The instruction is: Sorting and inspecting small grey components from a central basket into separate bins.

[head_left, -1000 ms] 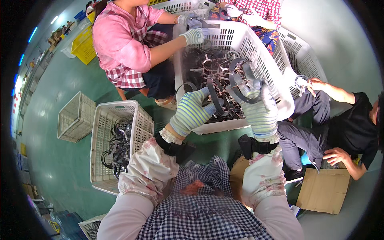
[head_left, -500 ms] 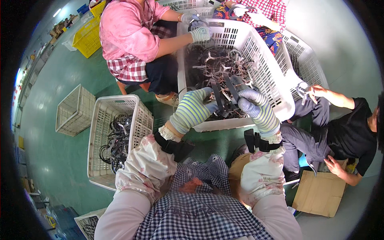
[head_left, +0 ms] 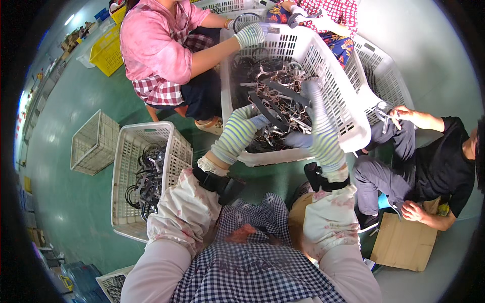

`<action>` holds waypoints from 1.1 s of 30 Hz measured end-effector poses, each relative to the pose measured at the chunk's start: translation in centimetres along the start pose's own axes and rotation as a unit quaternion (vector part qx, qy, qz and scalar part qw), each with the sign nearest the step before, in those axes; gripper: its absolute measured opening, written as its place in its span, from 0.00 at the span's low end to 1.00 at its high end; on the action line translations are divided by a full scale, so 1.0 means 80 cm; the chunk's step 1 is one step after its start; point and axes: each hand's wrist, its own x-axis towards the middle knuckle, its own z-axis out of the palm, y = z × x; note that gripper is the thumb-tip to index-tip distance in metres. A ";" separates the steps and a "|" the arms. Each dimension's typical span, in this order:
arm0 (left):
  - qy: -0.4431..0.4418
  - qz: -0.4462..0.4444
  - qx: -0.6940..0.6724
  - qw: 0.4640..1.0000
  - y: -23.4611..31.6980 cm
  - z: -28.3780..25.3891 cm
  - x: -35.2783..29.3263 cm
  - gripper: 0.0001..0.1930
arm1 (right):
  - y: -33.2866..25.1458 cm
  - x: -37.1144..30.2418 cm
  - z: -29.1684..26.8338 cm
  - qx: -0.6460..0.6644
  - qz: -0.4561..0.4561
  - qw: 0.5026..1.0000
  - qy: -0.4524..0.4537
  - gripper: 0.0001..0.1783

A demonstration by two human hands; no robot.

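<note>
My left hand (head_left: 237,132), in a striped glove, is closed on a dark curved band-like part (head_left: 266,112) above the near side of a large white crate. My right hand (head_left: 323,132), in a matching glove, is open, its thumb apart and its fingers pointing away over the crate; motion blurs it. Another dark strip (head_left: 288,93) lies between the hands' far sides; whether it joins the held part I cannot tell. Below them, a tangled heap of branched metallic and dark pieces (head_left: 283,76) fills the white crate (head_left: 348,108).
At left, a white crate (head_left: 117,194) holds dark rings and parts, beside another pale crate (head_left: 83,164). A person in pink (head_left: 156,45) handles a ring at the far-left side. A seated person in black (head_left: 437,161) holds a part at right, near cardboard (head_left: 404,242).
My right hand has opened and swung upright, away from the dark part. My left hand has shifted slightly left, still gripping. The person in pink now raises a ring.
</note>
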 end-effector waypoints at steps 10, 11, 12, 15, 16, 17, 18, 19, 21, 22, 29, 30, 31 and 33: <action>0.004 -0.031 -0.085 0.996 -0.001 -0.013 -0.001 0.06 | 0.002 0.008 0.028 -0.237 -0.091 0.967 0.033 0.35; 0.004 -0.030 -0.085 0.996 -0.002 -0.012 0.000 0.06 | 0.003 0.008 0.028 -0.237 -0.091 0.967 0.032 0.35; 0.020 -0.027 -0.101 0.994 -0.005 -0.009 0.002 0.07 | 0.002 0.007 0.029 -0.229 -0.083 0.970 0.028 0.39; 0.007 -0.042 -0.106 0.993 0.010 -0.018 -0.007 0.12 | 0.006 0.002 0.028 -0.209 -0.082 0.973 0.058 0.48; -0.020 -0.059 -0.098 0.993 0.016 -0.026 -0.013 0.15 | 0.008 0.000 0.027 -0.198 -0.089 0.972 0.090 0.53; -0.019 -0.058 -0.098 0.993 0.016 -0.034 -0.014 0.15 | 0.010 0.001 0.025 -0.198 -0.090 0.972 0.090 0.53; -0.064 -0.087 -0.136 0.985 0.014 -0.043 -0.011 0.18 | 0.013 0.004 0.023 -0.229 -0.111 0.964 0.080 0.57; -0.111 -0.117 -0.174 0.971 0.015 -0.047 -0.009 0.21 | 0.014 0.007 0.021 -0.261 -0.130 0.954 0.072 0.61; -0.148 -0.133 -0.209 0.957 0.014 -0.047 -0.008 0.23 | 0.015 0.007 0.025 -0.260 -0.120 0.957 0.051 0.61; -0.169 -0.136 -0.229 0.949 0.011 -0.047 -0.009 0.24 | 0.018 0.006 0.031 -0.202 -0.091 0.975 0.031 0.60; -0.212 -0.121 -0.280 0.928 -0.005 -0.046 -0.006 0.27 | 0.024 0.001 0.034 -0.186 -0.068 0.979 0.044 0.49; -0.212 -0.122 -0.280 0.928 -0.008 -0.048 -0.003 0.27 | 0.025 0.000 0.036 -0.172 -0.064 0.982 0.045 0.48; -0.241 -0.126 -0.287 0.919 -0.009 -0.052 0.000 0.27 | 0.020 0.001 0.040 -0.171 -0.065 0.982 0.044 0.48; -0.268 -0.129 -0.293 0.909 -0.010 -0.059 0.003 0.27 | 0.008 0.005 0.047 -0.108 -0.078 0.986 0.096 0.44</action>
